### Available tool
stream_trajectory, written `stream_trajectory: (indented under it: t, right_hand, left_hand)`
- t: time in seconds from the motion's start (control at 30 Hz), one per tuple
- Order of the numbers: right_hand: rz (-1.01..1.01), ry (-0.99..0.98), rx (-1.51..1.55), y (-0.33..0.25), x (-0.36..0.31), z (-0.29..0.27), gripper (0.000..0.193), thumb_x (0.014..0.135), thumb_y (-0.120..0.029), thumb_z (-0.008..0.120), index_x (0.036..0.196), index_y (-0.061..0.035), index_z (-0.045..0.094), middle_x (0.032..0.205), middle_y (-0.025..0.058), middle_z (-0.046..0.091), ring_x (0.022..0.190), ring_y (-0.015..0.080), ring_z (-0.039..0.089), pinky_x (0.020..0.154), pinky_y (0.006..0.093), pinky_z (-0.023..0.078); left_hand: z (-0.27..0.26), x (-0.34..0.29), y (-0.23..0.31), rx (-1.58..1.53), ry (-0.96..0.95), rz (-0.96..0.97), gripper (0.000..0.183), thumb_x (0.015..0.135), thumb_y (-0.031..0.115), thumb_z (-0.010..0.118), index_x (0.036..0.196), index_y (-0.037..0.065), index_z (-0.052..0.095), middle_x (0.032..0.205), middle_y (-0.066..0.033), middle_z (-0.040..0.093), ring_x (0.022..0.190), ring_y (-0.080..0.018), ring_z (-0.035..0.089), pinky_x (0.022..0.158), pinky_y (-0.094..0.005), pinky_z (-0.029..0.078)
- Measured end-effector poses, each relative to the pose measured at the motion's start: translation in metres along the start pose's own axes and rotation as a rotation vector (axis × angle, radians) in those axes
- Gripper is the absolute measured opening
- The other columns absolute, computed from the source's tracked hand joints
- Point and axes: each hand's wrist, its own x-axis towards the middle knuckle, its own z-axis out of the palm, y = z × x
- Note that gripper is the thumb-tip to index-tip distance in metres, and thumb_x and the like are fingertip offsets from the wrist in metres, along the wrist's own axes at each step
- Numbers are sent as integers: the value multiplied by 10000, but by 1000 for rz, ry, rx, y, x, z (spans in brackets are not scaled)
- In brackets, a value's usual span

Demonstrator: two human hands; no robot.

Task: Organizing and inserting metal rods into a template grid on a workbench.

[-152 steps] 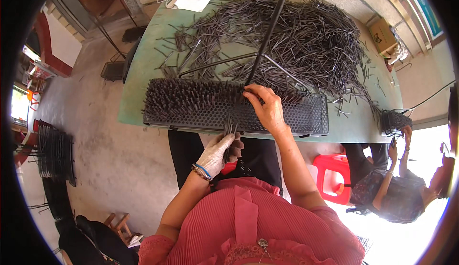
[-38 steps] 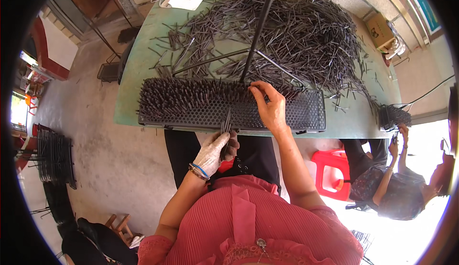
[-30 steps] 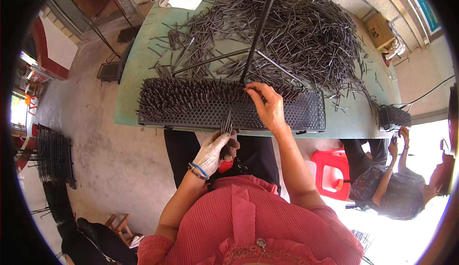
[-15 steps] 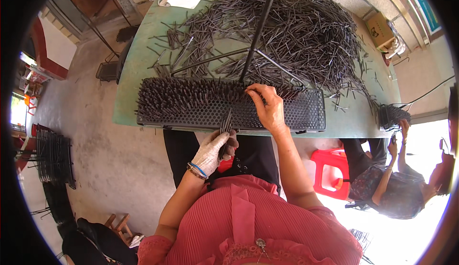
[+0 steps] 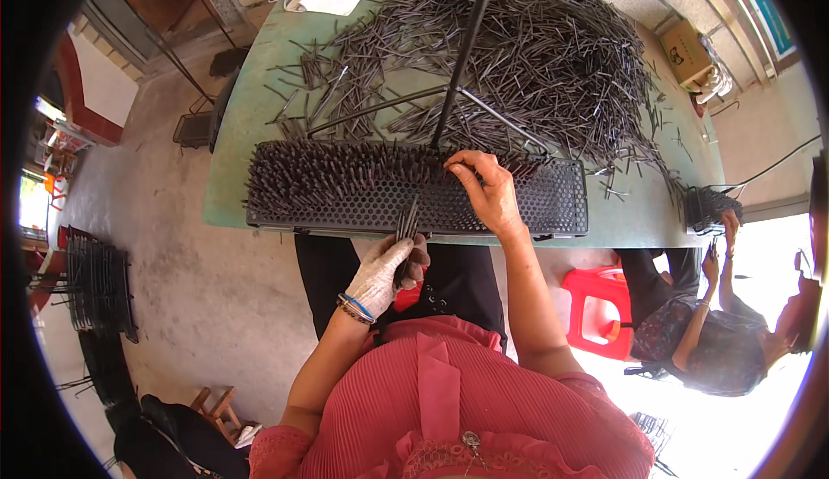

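A long black perforated tray lies along the near edge of the table. Dark thin sticks stand packed in its holes, thick at the left and along the far side; bare holes show at the near right. My left hand, in a pale work glove, is closed round a small bundle of dark sticks just in front of the tray. My bare right hand reaches over the tray with thumb and forefinger pinched at the edge of the standing sticks. What the pinch holds is too small to make out.
A large heap of loose dark sticks covers the far part of the green table. A black pole with braces rises behind the tray. At the right, another person works at a similar tray near a red stool.
My right hand stays at nearly the same spot, with only a slight shift of wrist and fingers. My left hand holds its bundle as before.
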Motion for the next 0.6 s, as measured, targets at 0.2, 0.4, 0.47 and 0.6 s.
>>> stream_trajectory:
  t: [0.2,0.4,0.47,0.6]
  right_hand:
    - [-127,-5,-114,-2,2,6,121,867,-63,676,985,-46,694,953,69,696,864,245,612,845,337,463]
    - [-217,67,-205,-1,-1,14,159,841,-51,693,999,-45,705,964,64,697,870,249,610,851,338,445]
    - [-246,66,-215,-3,-2,14,165,837,-45,695,1001,-45,709,962,65,697,864,249,613,853,340,440]
    - [-304,124,-273,-15,-6,12,177,823,-29,702,999,-32,714,959,85,693,850,253,620,795,339,469]
  left_hand:
    - [1,0,0,1,8,-4,309,1006,249,507,1169,-8,563,855,-52,636,657,-78,577,526,-196,452]
    - [3,-1,2,0,13,-14,310,1006,249,507,1177,-3,560,859,-52,630,661,-76,571,522,-192,440]
    - [2,-2,2,6,12,-13,311,1006,250,506,1180,-2,559,860,-52,630,661,-75,571,523,-190,439]
    - [6,-5,3,28,-34,38,290,1000,263,520,1169,31,566,874,-44,659,660,-68,599,544,-190,458]
